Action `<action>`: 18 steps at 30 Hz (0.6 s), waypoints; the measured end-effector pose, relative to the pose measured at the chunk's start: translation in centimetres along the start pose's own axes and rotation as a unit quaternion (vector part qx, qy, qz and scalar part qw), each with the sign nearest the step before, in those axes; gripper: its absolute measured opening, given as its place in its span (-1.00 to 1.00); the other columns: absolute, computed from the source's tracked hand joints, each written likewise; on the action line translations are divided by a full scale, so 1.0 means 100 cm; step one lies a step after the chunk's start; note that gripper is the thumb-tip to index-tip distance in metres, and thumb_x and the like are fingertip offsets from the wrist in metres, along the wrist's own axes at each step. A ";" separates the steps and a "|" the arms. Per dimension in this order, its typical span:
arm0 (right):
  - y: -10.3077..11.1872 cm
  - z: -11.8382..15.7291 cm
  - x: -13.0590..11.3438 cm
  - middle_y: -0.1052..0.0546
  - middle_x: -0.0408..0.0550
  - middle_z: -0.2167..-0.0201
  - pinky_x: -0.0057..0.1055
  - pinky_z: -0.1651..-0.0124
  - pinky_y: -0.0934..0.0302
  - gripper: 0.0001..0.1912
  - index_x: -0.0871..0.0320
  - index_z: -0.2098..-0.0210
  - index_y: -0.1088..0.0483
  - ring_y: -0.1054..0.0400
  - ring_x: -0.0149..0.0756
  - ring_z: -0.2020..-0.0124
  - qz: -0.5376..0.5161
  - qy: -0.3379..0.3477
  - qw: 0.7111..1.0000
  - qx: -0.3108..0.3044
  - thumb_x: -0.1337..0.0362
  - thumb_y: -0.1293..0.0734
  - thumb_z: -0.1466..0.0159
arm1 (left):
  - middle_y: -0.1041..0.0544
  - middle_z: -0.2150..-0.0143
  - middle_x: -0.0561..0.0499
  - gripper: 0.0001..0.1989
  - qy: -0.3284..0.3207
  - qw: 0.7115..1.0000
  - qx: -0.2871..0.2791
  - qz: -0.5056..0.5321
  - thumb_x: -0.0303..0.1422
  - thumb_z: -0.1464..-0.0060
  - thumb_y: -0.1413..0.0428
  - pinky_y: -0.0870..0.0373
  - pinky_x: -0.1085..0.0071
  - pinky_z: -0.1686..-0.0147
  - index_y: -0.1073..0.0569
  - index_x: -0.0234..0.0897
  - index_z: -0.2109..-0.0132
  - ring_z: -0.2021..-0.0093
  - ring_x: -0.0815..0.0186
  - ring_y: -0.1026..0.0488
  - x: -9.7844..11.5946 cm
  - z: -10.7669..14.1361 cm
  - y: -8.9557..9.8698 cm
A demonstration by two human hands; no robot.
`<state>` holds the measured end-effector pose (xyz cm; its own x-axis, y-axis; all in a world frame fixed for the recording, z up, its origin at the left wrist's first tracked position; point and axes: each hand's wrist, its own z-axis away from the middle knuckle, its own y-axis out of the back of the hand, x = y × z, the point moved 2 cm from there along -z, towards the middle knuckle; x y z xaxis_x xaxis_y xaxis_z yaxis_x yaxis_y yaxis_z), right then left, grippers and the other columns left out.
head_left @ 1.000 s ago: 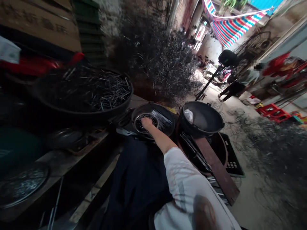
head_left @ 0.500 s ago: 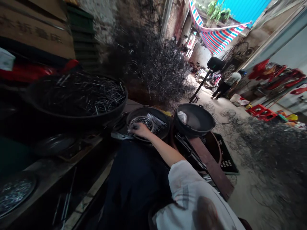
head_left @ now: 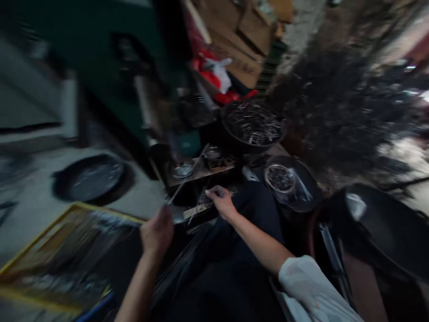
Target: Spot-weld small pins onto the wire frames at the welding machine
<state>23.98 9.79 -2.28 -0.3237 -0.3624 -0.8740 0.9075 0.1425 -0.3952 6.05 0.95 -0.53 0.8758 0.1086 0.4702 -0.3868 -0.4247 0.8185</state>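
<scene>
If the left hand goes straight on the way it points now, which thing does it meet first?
Beyond the thin rod it seems to hold, the left hand would probably meet the bench, near the small dish of shiny pieces. Blur leaves depth unclear.

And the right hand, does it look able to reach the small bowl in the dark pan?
Probably yes: the small bowl is open at the top, and nothing seems to cover it. The right hand would have to pass over the dark-clothed knee.
</scene>
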 end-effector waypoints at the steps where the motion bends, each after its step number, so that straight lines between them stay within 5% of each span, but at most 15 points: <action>1: -0.016 0.000 0.007 -0.56 -0.14 0.52 -0.50 0.52 -0.35 -0.53 0.15 0.40 -0.34 -0.50 -0.33 0.54 -0.019 -0.014 1.000 -0.004 -0.06 -0.53 -0.01 | -0.48 0.47 0.01 -0.67 0.010 1.000 0.008 -0.024 -0.21 -0.33 0.07 -0.25 0.41 0.52 -0.48 -0.34 0.15 0.56 0.31 -0.38 -0.007 0.006 0.006; 7: -0.070 0.003 0.022 -0.58 -0.10 0.47 -0.40 0.39 -0.44 -0.60 0.14 0.38 -0.33 -0.55 -0.26 0.41 -0.080 -0.032 0.996 -0.017 0.00 -0.51 -0.07 | -0.51 0.54 -0.02 -0.65 -0.033 0.996 0.050 -0.059 -0.28 -0.36 0.17 -0.15 0.39 0.56 -0.46 -0.31 0.20 0.59 0.22 -0.46 0.001 0.010 0.002; 18: -0.080 0.003 0.009 -0.54 -0.14 0.49 -0.36 0.32 -0.46 -0.67 0.13 0.42 -0.34 -0.52 -0.27 0.38 -0.060 0.000 0.998 -0.014 0.07 -0.50 -0.09 | -0.53 0.54 -0.02 -0.66 -0.026 0.996 0.043 -0.071 -0.32 -0.37 0.20 -0.17 0.38 0.56 -0.45 -0.28 0.17 0.56 0.21 -0.50 0.004 0.006 -0.002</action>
<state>16.54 8.01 0.17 -0.4302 -0.3791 -0.8193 0.8537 0.1242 -0.5057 6.61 0.57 -0.73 0.9348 0.1277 0.3313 -0.2330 -0.4836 0.8437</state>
